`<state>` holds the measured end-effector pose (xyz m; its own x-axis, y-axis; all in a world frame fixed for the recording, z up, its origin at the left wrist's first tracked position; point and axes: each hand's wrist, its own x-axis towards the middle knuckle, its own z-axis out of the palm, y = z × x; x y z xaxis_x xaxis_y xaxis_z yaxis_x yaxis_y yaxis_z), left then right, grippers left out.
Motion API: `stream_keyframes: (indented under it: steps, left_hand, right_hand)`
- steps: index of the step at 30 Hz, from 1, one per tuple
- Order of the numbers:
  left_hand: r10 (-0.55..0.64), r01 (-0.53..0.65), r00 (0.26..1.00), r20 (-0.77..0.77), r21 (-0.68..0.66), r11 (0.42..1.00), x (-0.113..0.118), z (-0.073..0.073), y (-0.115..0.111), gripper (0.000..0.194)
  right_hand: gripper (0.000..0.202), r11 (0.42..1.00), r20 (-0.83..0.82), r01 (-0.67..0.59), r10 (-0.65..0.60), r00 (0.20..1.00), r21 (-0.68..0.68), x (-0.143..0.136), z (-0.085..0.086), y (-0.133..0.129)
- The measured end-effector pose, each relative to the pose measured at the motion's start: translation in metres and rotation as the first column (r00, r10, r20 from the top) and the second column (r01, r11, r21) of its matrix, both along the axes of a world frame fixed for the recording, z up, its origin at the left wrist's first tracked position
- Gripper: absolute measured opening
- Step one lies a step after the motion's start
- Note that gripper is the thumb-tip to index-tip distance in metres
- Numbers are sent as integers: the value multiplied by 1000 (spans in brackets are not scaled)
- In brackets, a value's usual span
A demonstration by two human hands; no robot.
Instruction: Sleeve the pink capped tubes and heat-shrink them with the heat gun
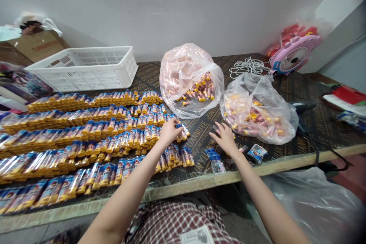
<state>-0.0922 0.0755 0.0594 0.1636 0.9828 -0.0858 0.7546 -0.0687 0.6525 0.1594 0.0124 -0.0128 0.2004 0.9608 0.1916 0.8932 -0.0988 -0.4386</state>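
Observation:
Long stacked rows of small wrapped tubes (104,131) with blue tops and yellow ends cover the left of the table. At their right end my left hand (170,132) is closed, its fingers on one blue-topped tube. My right hand (225,139) is spread low over the table, just left of a bag; a small dark and pink tube lies under its fingertips. Below it rest some flat blue-topped clear wrappers (215,161). A blue and white packet (257,153) lies to the right of my right wrist.
Two clear bags of pink and yellow tubes, a large bag (185,80) and a lower bag (260,116), stand toward the wall. A white crate (91,74) is behind the rows. Farther right are a white cable (248,66), a pink fan (296,55) and a dark corded tool (303,106).

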Motion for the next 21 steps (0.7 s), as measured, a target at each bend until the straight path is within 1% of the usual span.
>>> stream_keyframes:
  steps: [1, 3, 5, 7, 8, 10, 11, 13, 15, 16, 17, 19, 21]
  left_hand:
    - [2, 3, 992, -123, 38, 999, 0, -1, 8, 33]
    - [-28, 48, 952, -306, 58, 997, 0, -5, 18, 38]
    - [-50, 89, 900, -432, 72, 993, -1, -7, 21, 38]
    - [-37, 107, 866, -498, 113, 988, 1, -7, 18, 39]
    - [-25, 111, 863, -505, 142, 984, 3, -6, 14, 40]
    - [-27, 127, 885, -465, 185, 974, 11, -4, 1, 39]
    - [-64, 155, 904, -423, 183, 971, 19, -4, -8, 36]
    - [-220, 272, 919, -327, 124, 954, 38, -7, -30, 29]
    - [-397, 420, 881, -259, 40, 907, 61, -16, -53, 23]
    - [-458, 474, 855, -245, 11, 880, 72, -22, -63, 21]
    - [-492, 506, 837, -239, -7, 863, 82, -29, -72, 19]
    - [-511, 518, 827, -235, -34, 854, 99, -44, -82, 22]
    - [-506, 507, 833, -223, -57, 860, 107, -54, -85, 24]
  right_hand:
    - [51, 998, 62, 43, -41, 997, -40, 8, -8, 8]
    - [40, 995, 110, 63, -55, 992, -73, 16, -19, 16]
    - [31, 997, 100, 27, -20, 995, -73, 16, -25, 16]
    - [27, 997, 82, -10, 16, 997, -71, 12, -27, 10]
    - [26, 997, 70, -23, 28, 997, -67, 9, -27, 7]
    - [24, 998, 41, -37, 39, 998, -50, 5, -26, 2]
    - [23, 999, 23, -40, 41, 999, -37, 4, -25, 1]
    - [22, 999, -22, -44, 44, 999, -4, 3, -22, 0]
    - [24, 998, -75, -49, 51, 996, 35, 3, -15, -1]
    - [26, 997, -101, -52, 57, 993, 57, 4, -11, -2]
    - [29, 995, -121, -56, 65, 990, 77, 4, -6, -4]
    - [36, 991, -196, -59, 82, 977, 117, 3, 6, -12]
    - [41, 988, -351, -43, 92, 932, 146, 3, 16, -24]
